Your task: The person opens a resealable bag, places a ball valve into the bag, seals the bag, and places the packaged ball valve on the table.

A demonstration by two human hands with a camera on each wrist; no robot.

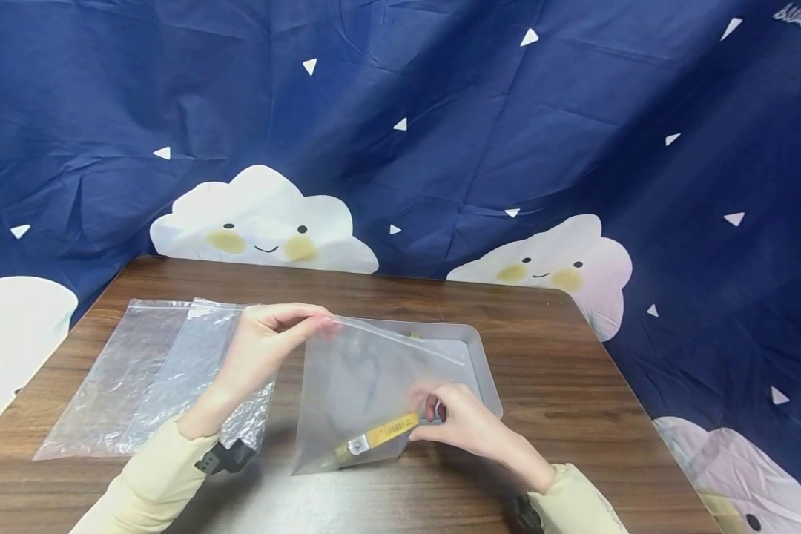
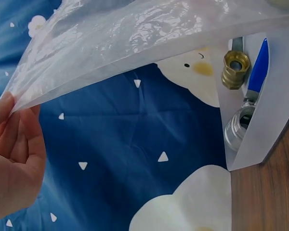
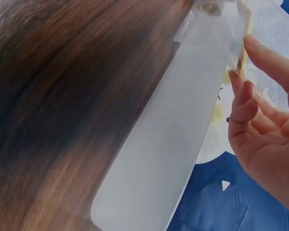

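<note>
My left hand [image 1: 277, 334] pinches an upper corner of a clear zip bag [image 1: 354, 371], which hangs tilted and stretches rightward. In the left wrist view, its thumb and fingers hold the plastic edge. A yellow-handled valve [image 1: 374, 437] shows low in the bag, its handle slanting up to the right. My right hand [image 1: 460, 419] is beside the handle's end, thumb below and fingers above; some fingers are blurred. The right wrist view has the yellow handle edge [image 3: 241, 55] between thumb and fingertips, but whether they grip it is unclear.
A shallow grey tray [image 1: 486, 378] stands behind the bag. It contains a brass fitting [image 2: 235, 70] and a valve with a blue handle [image 2: 259, 70]. More clear zip bags [image 1: 140, 371] lie flat at the left of the wooden table [image 1: 561, 430]. A blue cloud-patterned cloth [image 1: 440, 148] hangs behind.
</note>
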